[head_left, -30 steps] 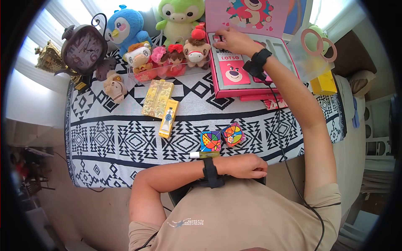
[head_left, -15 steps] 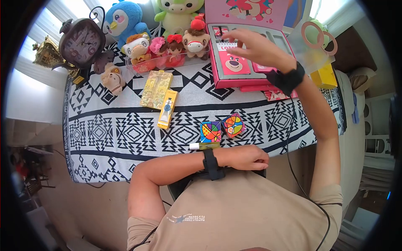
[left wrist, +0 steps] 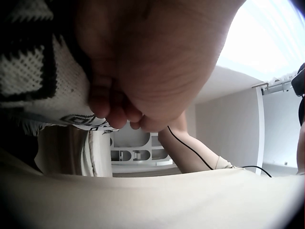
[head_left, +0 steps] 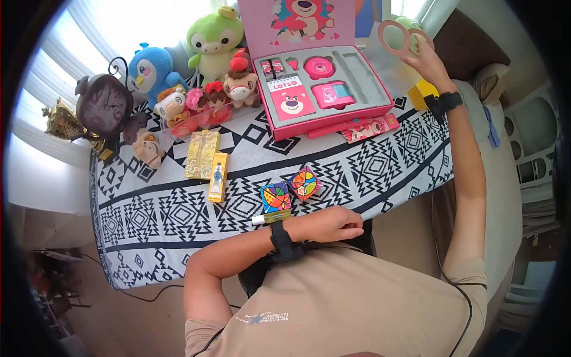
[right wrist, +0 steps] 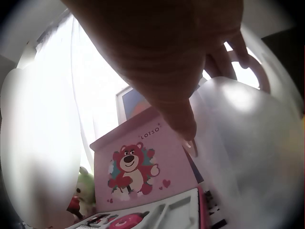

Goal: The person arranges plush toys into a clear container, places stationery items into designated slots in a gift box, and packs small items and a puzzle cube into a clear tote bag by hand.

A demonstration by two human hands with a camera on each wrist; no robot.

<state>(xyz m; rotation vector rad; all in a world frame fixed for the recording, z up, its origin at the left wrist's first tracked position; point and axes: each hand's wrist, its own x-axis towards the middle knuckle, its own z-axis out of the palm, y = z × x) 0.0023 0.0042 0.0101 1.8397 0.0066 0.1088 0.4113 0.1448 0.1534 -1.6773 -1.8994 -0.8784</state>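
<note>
At the table's right side, my right hand (head_left: 429,68) pinches the top of a translucent bag (head_left: 388,59) by its pink ring handles (head_left: 394,38). In the right wrist view, thumb and fingers of that hand (right wrist: 167,52) straddle the bag (right wrist: 238,138). My left hand (head_left: 334,225) rests at the table's front edge, fingers loosely curled and holding nothing; the left wrist view shows its underside (left wrist: 157,62) close up. Left of the bag, a pink box (head_left: 333,122) stands open, holding a LOTSO notebook (head_left: 291,101), a round pink item (head_left: 319,68) and a pink case (head_left: 333,95).
Plush toys, including a green one (head_left: 215,41) and a blue one (head_left: 151,71), line the back beside a dark clock (head_left: 104,107). Yellow packages (head_left: 202,154), two colourful boxes (head_left: 275,197) and a white-capped tube (head_left: 270,218) lie forward. A yellow box (head_left: 421,95) stands near the bag.
My right hand has moved right, from over the pink box to the bag, and has taken hold of its top. The head view has shifted right; my left hand stays at the front edge.
</note>
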